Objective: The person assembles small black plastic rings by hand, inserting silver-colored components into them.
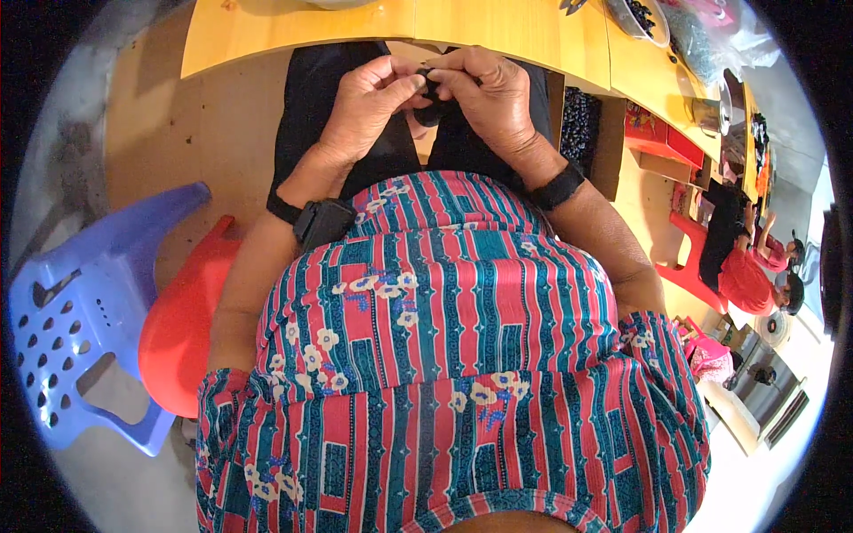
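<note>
Just below the table's near edge, my two hands meet over my lap. A small black piece (432, 87) sits between the fingertips, its exact kind too hidden to make out. The thumb and fingers of my left hand (371, 99) pinch it from the left. From the right, my right hand (490, 92) grips the same piece, its fingers curled and thumb pressed in. My fingers cover much of the piece.
A yellow wooden table (498, 31) spans the front, with a dark hand tool (573, 5) and a bowl of black parts (647, 34) on it. Right: a box of black parts (581, 124) and seated people (751, 280). Left: a blue plastic chair (98, 302) and red stool (182, 333).
</note>
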A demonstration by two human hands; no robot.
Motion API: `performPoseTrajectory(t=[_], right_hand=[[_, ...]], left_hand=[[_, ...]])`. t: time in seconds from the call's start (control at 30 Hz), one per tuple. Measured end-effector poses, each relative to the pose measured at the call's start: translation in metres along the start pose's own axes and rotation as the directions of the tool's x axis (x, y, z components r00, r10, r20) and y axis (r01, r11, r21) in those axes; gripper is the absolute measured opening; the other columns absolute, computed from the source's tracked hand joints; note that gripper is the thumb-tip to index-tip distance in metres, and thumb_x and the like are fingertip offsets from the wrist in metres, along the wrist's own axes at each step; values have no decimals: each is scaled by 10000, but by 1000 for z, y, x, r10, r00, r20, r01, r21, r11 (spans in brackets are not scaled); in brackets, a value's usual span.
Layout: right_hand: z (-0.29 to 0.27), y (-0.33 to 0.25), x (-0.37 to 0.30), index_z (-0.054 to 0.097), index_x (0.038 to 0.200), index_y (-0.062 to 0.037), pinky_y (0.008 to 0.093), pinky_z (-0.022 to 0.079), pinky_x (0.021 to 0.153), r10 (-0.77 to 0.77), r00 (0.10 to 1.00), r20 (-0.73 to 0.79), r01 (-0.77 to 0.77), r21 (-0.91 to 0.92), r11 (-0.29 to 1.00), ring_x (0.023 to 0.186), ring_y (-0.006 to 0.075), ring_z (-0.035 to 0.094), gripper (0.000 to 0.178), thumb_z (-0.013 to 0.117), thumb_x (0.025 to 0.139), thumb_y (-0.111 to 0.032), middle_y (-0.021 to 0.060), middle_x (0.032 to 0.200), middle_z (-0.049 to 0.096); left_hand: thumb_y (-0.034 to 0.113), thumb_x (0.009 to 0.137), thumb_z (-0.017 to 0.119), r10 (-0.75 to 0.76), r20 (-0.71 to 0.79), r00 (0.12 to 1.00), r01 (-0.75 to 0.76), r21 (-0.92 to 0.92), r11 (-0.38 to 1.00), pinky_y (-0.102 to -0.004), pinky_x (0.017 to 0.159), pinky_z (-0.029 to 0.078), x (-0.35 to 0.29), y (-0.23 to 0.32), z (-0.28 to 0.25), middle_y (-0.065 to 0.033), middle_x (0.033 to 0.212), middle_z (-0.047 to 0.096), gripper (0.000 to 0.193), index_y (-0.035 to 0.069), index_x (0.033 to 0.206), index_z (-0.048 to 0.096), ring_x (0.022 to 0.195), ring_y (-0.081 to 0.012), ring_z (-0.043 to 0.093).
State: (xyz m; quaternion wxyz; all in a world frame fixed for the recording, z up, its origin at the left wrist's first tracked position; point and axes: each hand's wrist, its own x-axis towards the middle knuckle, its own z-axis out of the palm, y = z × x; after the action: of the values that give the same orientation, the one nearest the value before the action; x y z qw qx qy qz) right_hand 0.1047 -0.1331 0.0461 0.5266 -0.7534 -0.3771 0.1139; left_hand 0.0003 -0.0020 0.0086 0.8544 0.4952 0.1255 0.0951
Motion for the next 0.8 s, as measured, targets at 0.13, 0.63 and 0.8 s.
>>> performPoseTrajectory(t=[0.13, 0.63, 0.8], right_hand=[[0, 0, 3, 657, 804, -28, 200, 465, 548, -152, 988, 4, 151, -142, 978, 586, 68, 578, 71, 659, 745, 12, 29, 653, 610], [12, -4, 1, 638, 788, -58, 300, 499, 607, -270, 961, -68, 231, -344, 910, 683, 233, 630, 77, 671, 719, -65, 96, 722, 624], [12, -6, 2, 636, 783, -61, 306, 500, 611, -284, 958, -38, 249, -381, 890, 685, 240, 630, 67, 664, 722, -65, 93, 728, 626]], left_hand=[[95, 870, 585, -2, 19, 1000, 2, -13, 1000, -295, 562, 558, 3, -4, -3, -62, 815, 599, 138, -4, 964, 569, 714, -135, 617], [88, 912, 521, -77, -82, 994, 66, -128, 990, -298, 792, 530, 1, -10, -2, -61, 933, 623, 139, 1, 1003, 577, 825, -143, 623], [88, 906, 528, -138, -67, 988, 121, -215, 969, -303, 802, 529, 1, -11, -3, -50, 917, 622, 127, 5, 988, 578, 853, -143, 616]])
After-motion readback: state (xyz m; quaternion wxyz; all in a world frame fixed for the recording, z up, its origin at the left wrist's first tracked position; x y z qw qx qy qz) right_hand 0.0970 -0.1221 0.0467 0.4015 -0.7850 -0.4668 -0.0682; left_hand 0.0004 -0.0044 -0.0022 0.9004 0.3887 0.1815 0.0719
